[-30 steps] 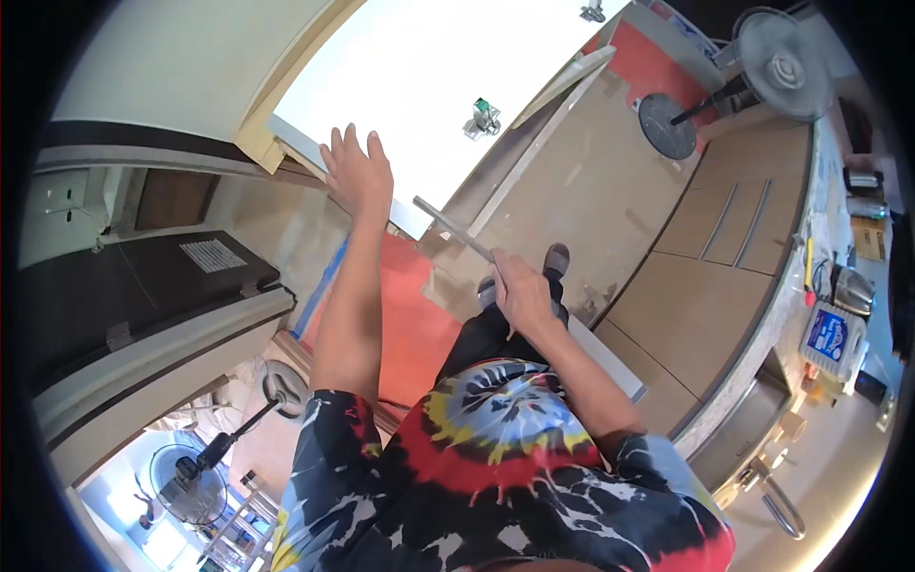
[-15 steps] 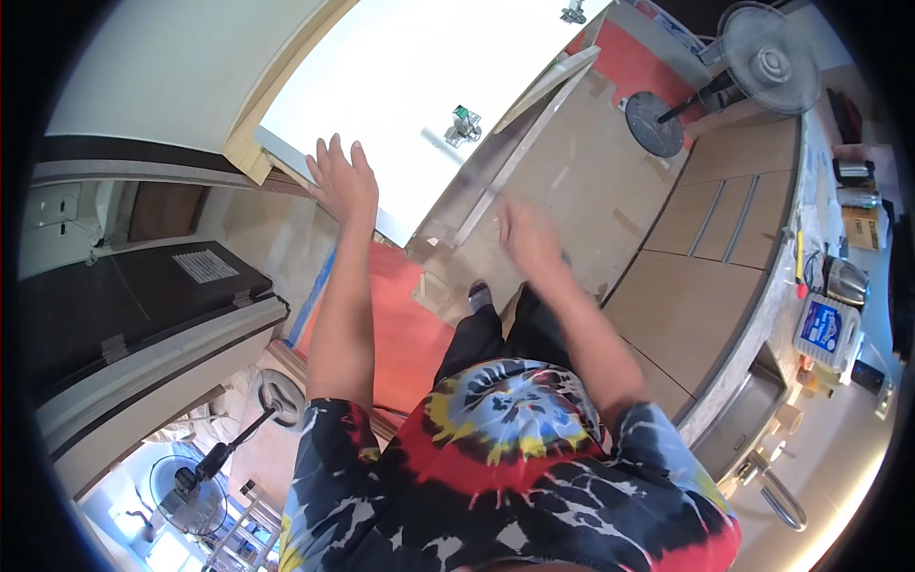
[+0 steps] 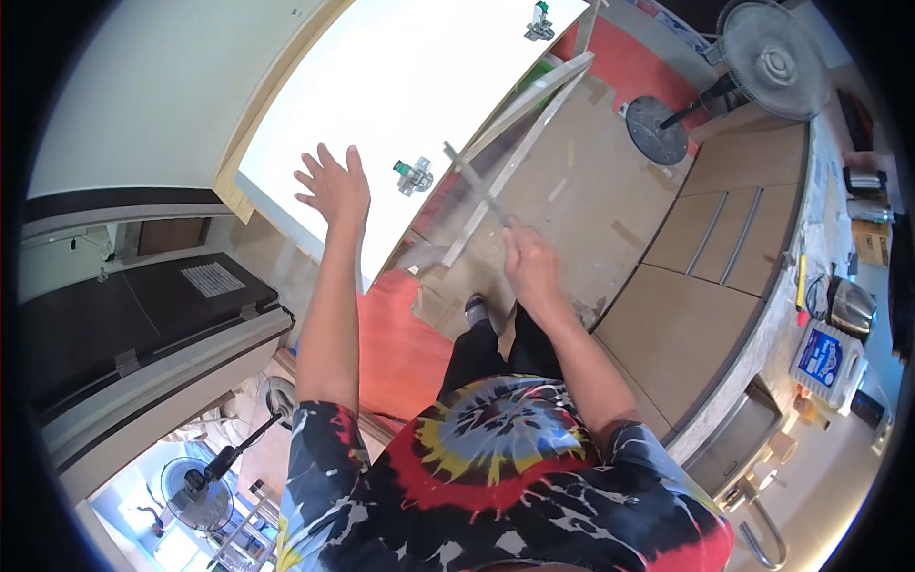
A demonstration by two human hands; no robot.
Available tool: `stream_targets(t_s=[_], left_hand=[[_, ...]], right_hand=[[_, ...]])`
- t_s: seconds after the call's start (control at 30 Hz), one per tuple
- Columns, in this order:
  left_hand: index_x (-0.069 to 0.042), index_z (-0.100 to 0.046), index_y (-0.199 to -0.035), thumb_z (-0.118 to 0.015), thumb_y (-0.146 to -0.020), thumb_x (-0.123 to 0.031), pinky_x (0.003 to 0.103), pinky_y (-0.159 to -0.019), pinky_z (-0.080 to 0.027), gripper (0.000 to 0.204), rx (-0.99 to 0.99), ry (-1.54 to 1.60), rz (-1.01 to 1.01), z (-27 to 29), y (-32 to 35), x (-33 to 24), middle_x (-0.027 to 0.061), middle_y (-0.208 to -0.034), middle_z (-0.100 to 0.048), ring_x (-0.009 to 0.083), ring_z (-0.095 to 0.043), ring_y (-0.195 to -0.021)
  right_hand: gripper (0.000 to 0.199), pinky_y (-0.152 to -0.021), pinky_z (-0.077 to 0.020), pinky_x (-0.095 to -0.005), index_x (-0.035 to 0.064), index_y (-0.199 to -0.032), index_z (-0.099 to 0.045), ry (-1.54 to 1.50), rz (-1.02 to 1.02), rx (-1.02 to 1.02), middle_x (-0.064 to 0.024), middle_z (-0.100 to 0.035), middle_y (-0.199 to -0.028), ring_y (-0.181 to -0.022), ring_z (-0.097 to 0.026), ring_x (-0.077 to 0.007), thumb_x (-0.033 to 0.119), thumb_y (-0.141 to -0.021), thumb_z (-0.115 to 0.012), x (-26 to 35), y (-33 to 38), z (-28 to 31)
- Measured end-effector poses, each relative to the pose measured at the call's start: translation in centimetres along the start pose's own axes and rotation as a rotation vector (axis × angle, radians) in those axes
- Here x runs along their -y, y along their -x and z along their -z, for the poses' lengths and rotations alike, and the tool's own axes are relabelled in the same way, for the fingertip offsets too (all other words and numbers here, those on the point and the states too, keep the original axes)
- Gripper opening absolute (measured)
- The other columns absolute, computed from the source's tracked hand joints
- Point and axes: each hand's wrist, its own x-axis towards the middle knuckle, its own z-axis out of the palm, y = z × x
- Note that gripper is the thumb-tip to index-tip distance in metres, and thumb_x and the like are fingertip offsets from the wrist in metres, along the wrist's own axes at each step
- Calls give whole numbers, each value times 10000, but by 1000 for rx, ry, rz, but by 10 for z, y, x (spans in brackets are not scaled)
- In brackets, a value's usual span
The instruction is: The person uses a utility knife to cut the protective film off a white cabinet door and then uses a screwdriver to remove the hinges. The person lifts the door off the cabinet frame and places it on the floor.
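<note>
A large white cabinet door panel (image 3: 381, 86) lies in front of me, with two metal hinges fixed along its right side: a nearer hinge (image 3: 414, 176) and a farther hinge (image 3: 540, 23). My left hand (image 3: 335, 186) is over the panel's near part, fingers spread, holding nothing; whether the palm presses on the surface I cannot tell. In my right hand (image 3: 532, 267) is a long, narrow grey flat file (image 3: 475, 183), slightly blurred. Its far end reaches toward the panel's right edge near the closer hinge, and the fingers are closed around its near end.
Wooden strips (image 3: 519, 186) lean beside the panel's right edge. A standing fan (image 3: 658, 129) is at the far right. Brown base cabinets (image 3: 701, 296) line the right, with a plastic tub (image 3: 827, 365) and a kettle on the counter. Red sheeting (image 3: 396, 338) covers floor near my feet.
The file in my right hand has swung up and left into clearer view. Against the picture, the panel and hinges have shifted left and down. My left hand's fingers are spread wider.
</note>
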Motion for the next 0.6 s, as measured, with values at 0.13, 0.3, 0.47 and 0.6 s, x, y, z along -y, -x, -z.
stream_targets(t_s=[0.13,0.3,0.47,0.6], left_hand=[[-27,-315,-1522,-389,-1017,-467,652,-1177,-102,673,-39,-29,70,-9,-21,-33,263,-1594,-218,492,-124,-1483],[-40,-306,-1531,-379,-1020,-466,616,-1196,-113,669,-29,-50,72,-6,-21,-45,259,-1596,-213,477,-132,-1488],[-45,-331,-1523,-407,-1011,-459,619,-1193,-116,663,-55,-25,99,-1,-19,-46,258,-1585,-249,467,-155,-1487],[-48,-342,-1519,-418,-1007,-461,618,-1193,-121,662,-55,-43,116,-4,-15,-44,254,-1585,-257,462,-164,-1487]], right_hand=[[297,-731,-535,-495,47,-1230,-610,7,-41,215,-230,-661,-995,-855,-657,-426,172,-963,-580,10,-10,-1],[232,-682,-516,-528,63,-1132,-645,69,116,-59,-212,-640,-913,-783,-643,-435,203,-972,-553,-23,-142,-2],[143,-667,-498,-536,29,-973,-644,5,146,50,-233,-636,-915,-800,-633,-461,133,-951,-549,-34,-99,10],[138,-657,-472,-559,18,-917,-629,47,138,165,-245,-627,-918,-811,-623,-481,127,-948,-550,-40,-75,25]])
